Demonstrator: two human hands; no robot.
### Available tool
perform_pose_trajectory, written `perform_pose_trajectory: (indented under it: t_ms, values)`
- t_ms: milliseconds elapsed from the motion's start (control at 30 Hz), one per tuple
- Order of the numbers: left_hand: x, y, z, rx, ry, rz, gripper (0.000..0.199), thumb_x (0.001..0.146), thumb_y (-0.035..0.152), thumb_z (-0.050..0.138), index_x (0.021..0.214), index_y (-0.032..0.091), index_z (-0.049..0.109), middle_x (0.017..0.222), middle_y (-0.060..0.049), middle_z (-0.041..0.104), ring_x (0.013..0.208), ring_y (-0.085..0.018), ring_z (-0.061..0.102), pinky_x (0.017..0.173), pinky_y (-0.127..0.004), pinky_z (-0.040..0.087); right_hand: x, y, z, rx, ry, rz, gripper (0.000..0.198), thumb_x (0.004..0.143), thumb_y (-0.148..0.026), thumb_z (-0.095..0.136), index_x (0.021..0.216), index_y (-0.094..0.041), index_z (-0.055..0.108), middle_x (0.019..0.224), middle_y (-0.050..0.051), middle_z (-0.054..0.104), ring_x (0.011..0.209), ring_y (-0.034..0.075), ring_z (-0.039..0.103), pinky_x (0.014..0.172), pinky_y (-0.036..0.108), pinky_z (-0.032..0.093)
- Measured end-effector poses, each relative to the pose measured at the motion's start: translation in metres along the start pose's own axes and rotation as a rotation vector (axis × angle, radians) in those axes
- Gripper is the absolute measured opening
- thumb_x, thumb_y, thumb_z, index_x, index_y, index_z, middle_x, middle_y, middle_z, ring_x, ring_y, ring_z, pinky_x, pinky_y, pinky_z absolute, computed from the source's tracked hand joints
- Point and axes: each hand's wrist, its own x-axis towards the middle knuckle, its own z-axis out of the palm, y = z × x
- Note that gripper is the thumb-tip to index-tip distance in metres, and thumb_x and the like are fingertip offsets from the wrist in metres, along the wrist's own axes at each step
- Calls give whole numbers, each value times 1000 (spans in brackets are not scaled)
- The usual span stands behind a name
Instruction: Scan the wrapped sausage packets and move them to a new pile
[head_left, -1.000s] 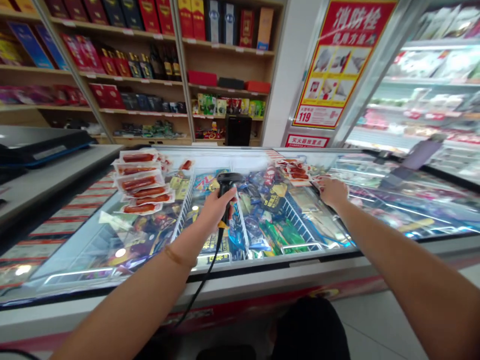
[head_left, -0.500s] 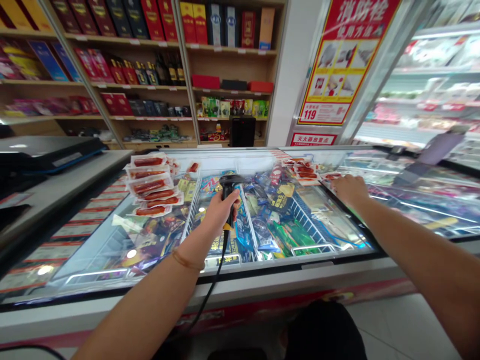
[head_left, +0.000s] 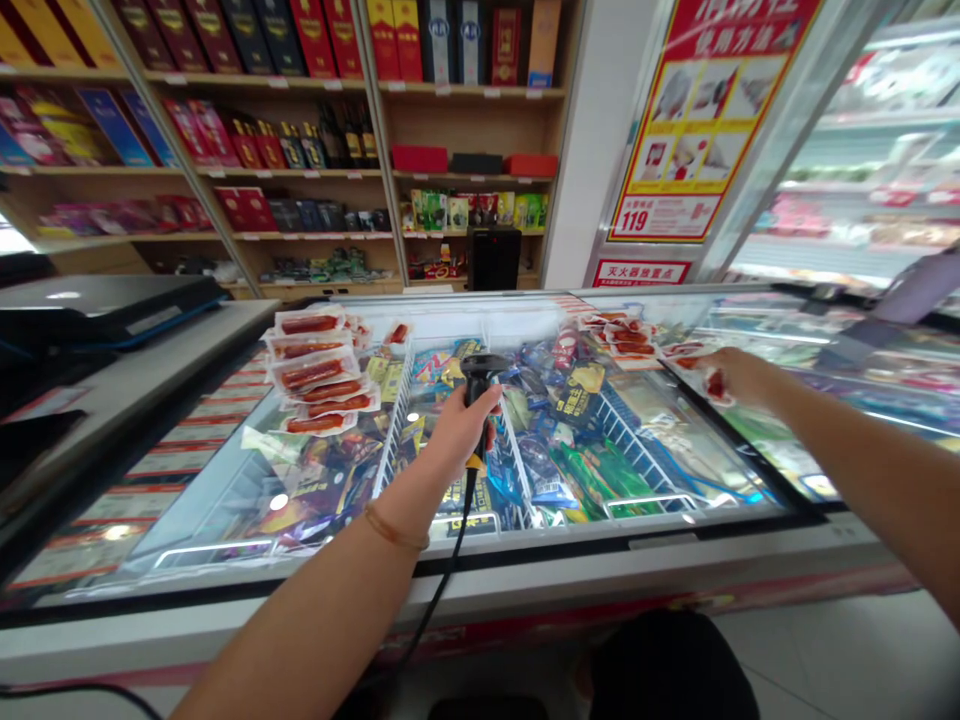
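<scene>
A black barcode scanner (head_left: 477,385) with a cable at its base is wrapped in the fingers of my left hand (head_left: 466,425), above the middle of the glass-topped freezer (head_left: 300,565). Out to the right, my right hand (head_left: 731,378) pinches a vacuum-packed sausage (head_left: 716,384) by its clear wrapper. Just beyond that hand another packed sausage (head_left: 684,350) lies on the glass. Several more form a pile (head_left: 624,335) left of it. On the freezer's left side, packed sausages (head_left: 315,375) lie in an overlapping column.
Under the glass are wire baskets (head_left: 514,455) of bagged goods. A counter with a flat dark device (head_left: 112,305) stands at the left. Shelves of boxes and bottles (head_left: 345,135) line the back, and a refrigerated display (head_left: 847,190) is at the right. The scanner cable (head_left: 450,575) hangs over the front edge.
My right hand has drawn back towards me, and a packed sausage now shows lifted in its fingers. My left hand still grips the scanner. The view has shifted slightly.
</scene>
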Motion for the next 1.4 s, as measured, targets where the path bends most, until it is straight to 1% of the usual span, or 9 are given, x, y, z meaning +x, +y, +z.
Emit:
perform_pose_trajectory:
  t_ms: [133, 333, 400, 500, 633, 833, 1000, 1233, 1400]
  values:
    - [-4, 4, 2, 37, -4, -11, 29, 80, 42, 68, 84, 19, 51, 57, 4, 55, 34, -7, 45, 37, -21, 35, -5, 18, 0, -35, -352, -144, 51, 65, 19, 46, 76, -17, 79, 94, 17, 72, 71, 12, 59, 80, 37, 39]
    - [1, 2, 2, 37, 18, -3, 27, 81, 39, 68, 85, 18, 51, 62, 4, 57, 33, -6, 45, 35, -21, 34, -15, 17, -5, -380, -215, -50, 21, 79, -8, 68, 95, -18, 77, 111, 24, 67, 97, 27, 60, 82, 46, 35]
    - [2, 0, 2, 37, 18, 0, 27, 81, 39, 67, 85, 18, 51, 63, 4, 57, 33, -6, 45, 34, -22, 34, -14, 5, -6, -406, -132, -46, 24, 88, -21, 61, 109, -15, 73, 111, 26, 66, 102, 29, 58, 82, 45, 36]
    - [1, -1, 2, 39, -1, 37, 26, 82, 39, 67, 86, 18, 51, 67, 3, 58, 34, -6, 45, 34, -21, 34, -10, -36, 0, -269, -127, -132, 39, 97, -33, 48, 125, -13, 65, 109, 24, 65, 101, 28, 58, 81, 39, 40]
    - [3, -3, -1, 44, -2, 47, 28, 81, 40, 69, 85, 18, 51, 69, 3, 59, 34, -5, 46, 34, -21, 34, -14, -129, 25, -85, -137, -384, 42, 95, -33, 49, 134, -22, 61, 120, 15, 62, 103, 25, 58, 86, 34, 43]
    - [10, -4, -7, 38, 42, 51, 28, 82, 39, 69, 81, 18, 51, 68, 2, 59, 35, -6, 47, 35, -22, 35, -36, -239, 76, 163, -117, -504, 36, 92, -40, 54, 119, -23, 71, 105, 11, 64, 93, 24, 59, 88, 36, 46]
    - [9, -4, -6, 42, 36, 39, 28, 82, 39, 69, 81, 18, 51, 67, 2, 59, 34, -6, 46, 35, -22, 35, -37, -236, 97, 348, -5, -510, 35, 96, -39, 45, 104, -24, 75, 97, 9, 69, 103, 27, 59, 96, 43, 45]
    - [7, -5, -5, 77, 17, 73, 34, 77, 45, 73, 83, 18, 53, 68, 2, 59, 34, -6, 47, 34, -22, 34, -37, -225, 91, 457, -160, -484, 35, 82, -29, 63, 116, -24, 68, 110, 9, 66, 107, 27, 59, 98, 45, 46]
    - [8, -3, -7, 84, 8, 75, 32, 77, 43, 72, 79, 18, 52, 67, 2, 58, 36, -7, 47, 35, -22, 36, -44, -236, 83, 563, -7, -471, 35, 78, -21, 63, 113, -20, 67, 105, 9, 59, 106, 25, 56, 102, 44, 44]
